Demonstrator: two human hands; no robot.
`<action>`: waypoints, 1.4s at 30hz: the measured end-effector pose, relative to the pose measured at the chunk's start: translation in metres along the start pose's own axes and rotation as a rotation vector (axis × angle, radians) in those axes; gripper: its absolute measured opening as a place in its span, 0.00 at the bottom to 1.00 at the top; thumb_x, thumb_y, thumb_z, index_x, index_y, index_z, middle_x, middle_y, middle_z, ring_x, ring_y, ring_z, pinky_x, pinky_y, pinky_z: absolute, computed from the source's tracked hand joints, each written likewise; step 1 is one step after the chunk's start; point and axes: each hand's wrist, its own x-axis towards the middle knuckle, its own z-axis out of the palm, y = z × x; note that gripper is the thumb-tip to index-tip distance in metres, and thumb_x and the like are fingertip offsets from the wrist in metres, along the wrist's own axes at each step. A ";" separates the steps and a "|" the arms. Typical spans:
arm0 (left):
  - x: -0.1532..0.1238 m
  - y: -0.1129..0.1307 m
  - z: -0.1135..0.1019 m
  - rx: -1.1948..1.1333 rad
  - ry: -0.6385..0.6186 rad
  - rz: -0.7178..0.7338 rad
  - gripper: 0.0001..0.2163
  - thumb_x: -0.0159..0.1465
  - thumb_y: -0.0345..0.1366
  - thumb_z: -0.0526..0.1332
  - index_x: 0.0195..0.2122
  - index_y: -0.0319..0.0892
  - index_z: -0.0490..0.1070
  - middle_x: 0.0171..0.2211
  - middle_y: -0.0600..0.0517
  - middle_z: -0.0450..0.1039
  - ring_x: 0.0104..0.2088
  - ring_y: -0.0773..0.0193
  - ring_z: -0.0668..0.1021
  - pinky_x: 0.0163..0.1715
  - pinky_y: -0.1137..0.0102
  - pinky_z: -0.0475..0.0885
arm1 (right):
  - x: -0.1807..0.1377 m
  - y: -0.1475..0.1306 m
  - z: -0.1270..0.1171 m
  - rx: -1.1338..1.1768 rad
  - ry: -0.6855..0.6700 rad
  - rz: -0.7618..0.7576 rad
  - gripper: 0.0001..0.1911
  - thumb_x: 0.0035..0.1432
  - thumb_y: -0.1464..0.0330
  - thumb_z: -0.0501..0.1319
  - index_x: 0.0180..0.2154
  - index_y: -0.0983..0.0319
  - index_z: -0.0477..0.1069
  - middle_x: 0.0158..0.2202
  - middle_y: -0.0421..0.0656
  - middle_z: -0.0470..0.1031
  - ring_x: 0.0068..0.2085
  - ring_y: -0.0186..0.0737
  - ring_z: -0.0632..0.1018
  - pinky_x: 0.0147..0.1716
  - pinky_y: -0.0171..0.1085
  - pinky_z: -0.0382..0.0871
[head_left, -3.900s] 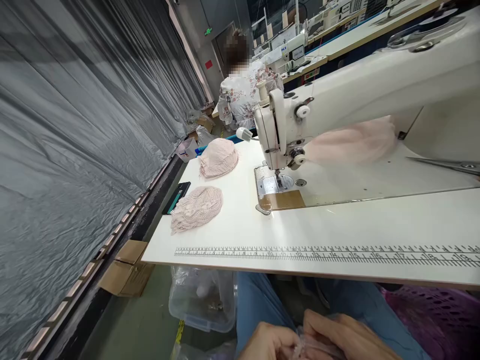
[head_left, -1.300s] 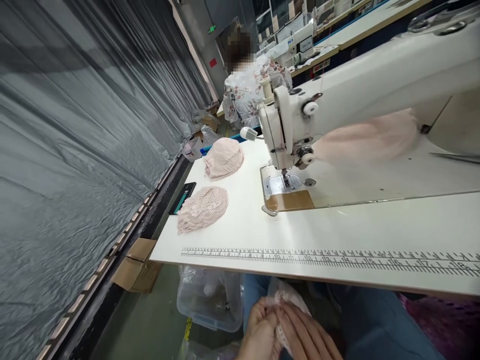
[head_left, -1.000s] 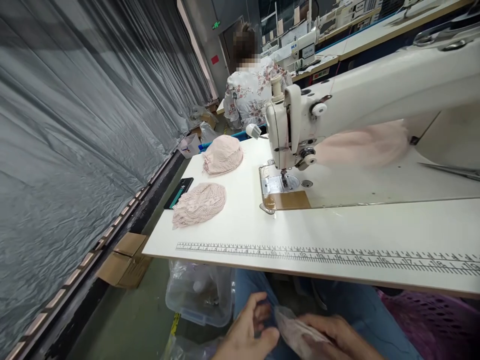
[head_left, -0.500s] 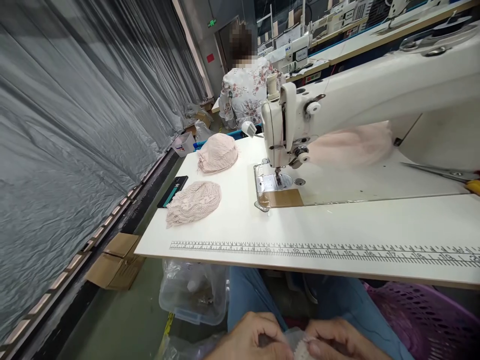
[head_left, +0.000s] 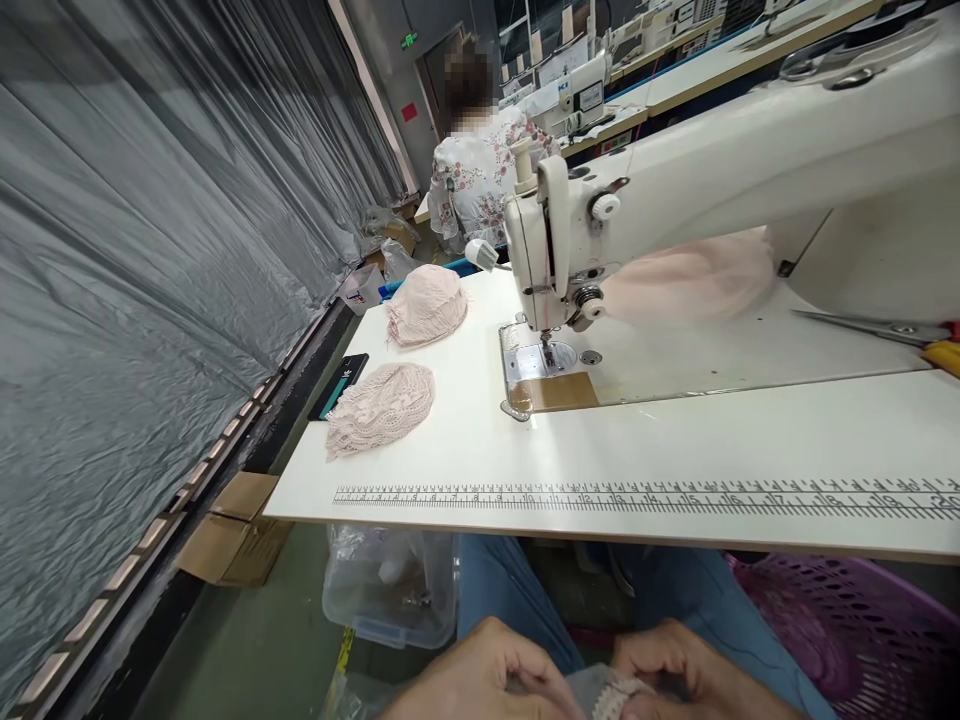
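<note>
Along the far left I saw a grey plastic sheet point(head_left: 150, 250) hanging as a wall, with flattened cardboard boxes point(head_left: 236, 525) on the floor at its foot. Just right of them a clear plastic bin point(head_left: 390, 590) sat under the near left corner of the white tabletop point(head_left: 675, 440). On the tabletop's left part lay a dark phone point(head_left: 339, 385), touched by a pink lace pile point(head_left: 381, 405); a second pink pile point(head_left: 426, 305) lay farther back. At the bottom edge, below the tabletop, my left hand point(head_left: 487, 685) and right hand point(head_left: 675, 675) were drawn together over my lap, both curled around a small lace piece point(head_left: 615, 695) pinched between the fingertips, so both hands were narrow and holding it. A printed ruler point(head_left: 637, 497) ran along the near edge of the tabletop. Farther back stood the white sewing machine point(head_left: 600, 220), with pink fabric point(head_left: 686, 285) bunched under its arm. Beyond it a person in a floral top point(head_left: 480, 175) sat facing away. At the right, scissors point(head_left: 877, 325) lay on the machine bed, and a purple basket point(head_left: 847, 625) stood near my right knee.
</note>
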 end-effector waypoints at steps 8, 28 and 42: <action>0.007 -0.003 0.003 -0.075 -0.082 0.012 0.15 0.52 0.47 0.70 0.36 0.43 0.83 0.28 0.52 0.79 0.28 0.65 0.76 0.33 0.74 0.70 | 0.004 -0.005 -0.002 0.109 -0.138 -0.017 0.15 0.46 0.58 0.68 0.23 0.62 0.70 0.22 0.35 0.60 0.27 0.33 0.61 0.26 0.33 0.51; 0.003 -0.009 -0.011 -0.090 -0.162 0.019 0.36 0.50 0.67 0.64 0.43 0.38 0.81 0.37 0.42 0.80 0.37 0.58 0.81 0.39 0.72 0.73 | 0.013 0.001 -0.005 0.224 -0.233 0.008 0.23 0.45 0.49 0.72 0.25 0.64 0.78 0.20 0.37 0.66 0.26 0.33 0.65 0.26 0.32 0.56; 0.003 -0.019 -0.006 -0.030 -0.103 0.056 0.30 0.50 0.64 0.66 0.36 0.39 0.83 0.30 0.47 0.80 0.31 0.60 0.79 0.33 0.73 0.72 | 0.004 0.019 -0.018 0.094 -0.191 0.006 0.28 0.47 0.42 0.67 0.26 0.60 0.69 0.24 0.36 0.66 0.28 0.34 0.68 0.26 0.31 0.58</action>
